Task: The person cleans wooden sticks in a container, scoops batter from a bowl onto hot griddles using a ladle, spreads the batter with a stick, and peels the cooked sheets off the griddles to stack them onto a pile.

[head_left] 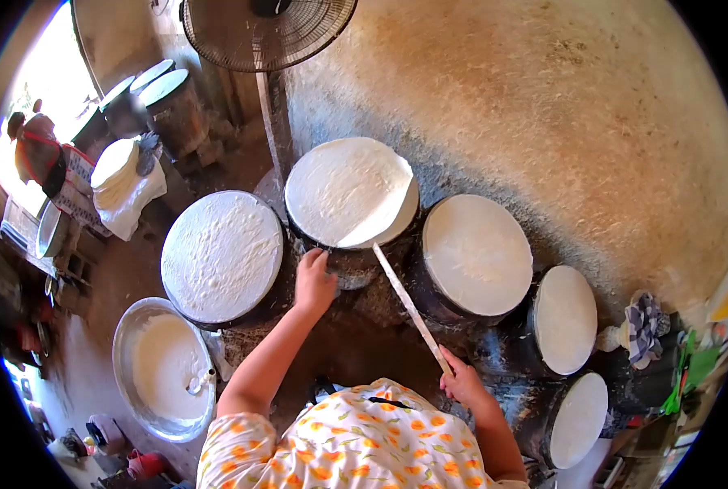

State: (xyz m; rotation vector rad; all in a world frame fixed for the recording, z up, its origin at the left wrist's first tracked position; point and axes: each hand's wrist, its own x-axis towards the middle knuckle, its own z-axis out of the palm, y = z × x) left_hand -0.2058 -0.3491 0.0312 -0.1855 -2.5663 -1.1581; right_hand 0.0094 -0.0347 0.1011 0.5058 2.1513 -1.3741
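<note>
The pale stick (pixel 409 303) is grasped near its lower end by the right hand (pixel 461 381); at the left hand (pixel 315 285), the fingers are curled beside the front rim of the middle drum, and whether anything is pinched cannot be told. On that drum, the white sheet (pixel 335 191) is spread over most of the round top, with a slanting border at its right. White-coated tops are also seen on the left drum (pixel 221 257) and the right drum (pixel 476 254). Lower left, a metal basin (pixel 122 359) is part-filled with pale liquid, and a small ladle (pixel 194 385) is set in it. The stick's far tip is held at the sheet's lower edge.

The sheet could be torn if the tip were pushed in steeply, or creased if it were raised unevenly. The fingers could be burned if the rim is hot, which cannot be seen. The tip's underside is hidden, the left fingertips are hard to make out, and the middle drum's lower part is lost in shadow.
</note>
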